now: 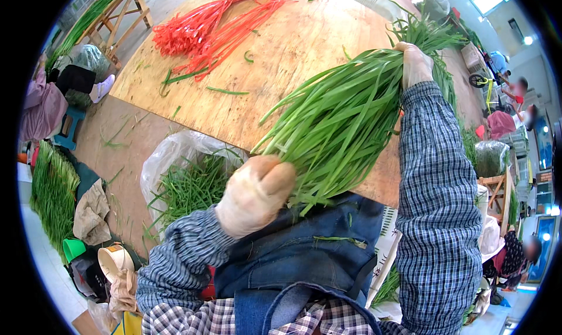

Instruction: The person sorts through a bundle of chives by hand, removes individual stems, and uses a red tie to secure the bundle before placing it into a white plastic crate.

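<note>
A large bunch of long, flat green garlic chives [345,112] slants over the near right part of the wooden table [281,48]. My right hand [415,65], in a pale glove, is closed round its far end, where leaves fan out beyond my fingers. At the near left end, my gloved left hand [257,188] makes a fist against the leaves and grips some of them. Its palm side is hidden, so how many it holds does not show. Red plastic ties [205,30] lie in a loose heap on the table's far left.
A clear plastic bag [155,165] of green leaves stands below the table's near edge. Chive scraps [228,91] are scattered on the wood. At left are a chive pile [54,194], a white bucket [111,262] and a seated person [44,109]. Other people are at right.
</note>
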The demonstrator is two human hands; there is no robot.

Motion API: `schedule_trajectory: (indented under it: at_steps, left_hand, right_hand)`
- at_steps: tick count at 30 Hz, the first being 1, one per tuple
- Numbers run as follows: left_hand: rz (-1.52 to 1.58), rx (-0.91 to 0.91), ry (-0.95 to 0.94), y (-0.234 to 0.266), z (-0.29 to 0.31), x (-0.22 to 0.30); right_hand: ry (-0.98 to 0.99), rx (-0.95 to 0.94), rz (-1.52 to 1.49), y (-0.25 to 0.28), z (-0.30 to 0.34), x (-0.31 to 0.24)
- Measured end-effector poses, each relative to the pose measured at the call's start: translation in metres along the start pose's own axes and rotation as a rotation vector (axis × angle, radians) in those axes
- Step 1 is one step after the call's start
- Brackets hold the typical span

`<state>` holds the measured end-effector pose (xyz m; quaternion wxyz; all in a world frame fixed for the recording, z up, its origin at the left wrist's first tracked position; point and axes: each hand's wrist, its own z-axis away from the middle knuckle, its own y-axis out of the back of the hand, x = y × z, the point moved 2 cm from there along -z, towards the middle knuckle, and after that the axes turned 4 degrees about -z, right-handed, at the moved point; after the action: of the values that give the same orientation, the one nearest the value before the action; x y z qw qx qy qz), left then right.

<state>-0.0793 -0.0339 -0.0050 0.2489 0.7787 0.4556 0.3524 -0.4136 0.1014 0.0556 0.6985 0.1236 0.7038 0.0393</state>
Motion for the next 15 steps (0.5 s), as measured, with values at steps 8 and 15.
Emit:
schedule_trajectory:
  at_steps: [8, 15]
  left_hand:
    - [-0.255, -0.630, 0.568, 0.087, 0.148, -0.048]
    - [0.001, -0.108, 0.269, 0.058, 0.042, 0.010]
  right_hand:
    - [-0.182, 0.050, -0.130, -0.008, 0.004, -0.001]
    - [-0.131, 0.042, -0.140, 0.000, 0.013, -0.010]
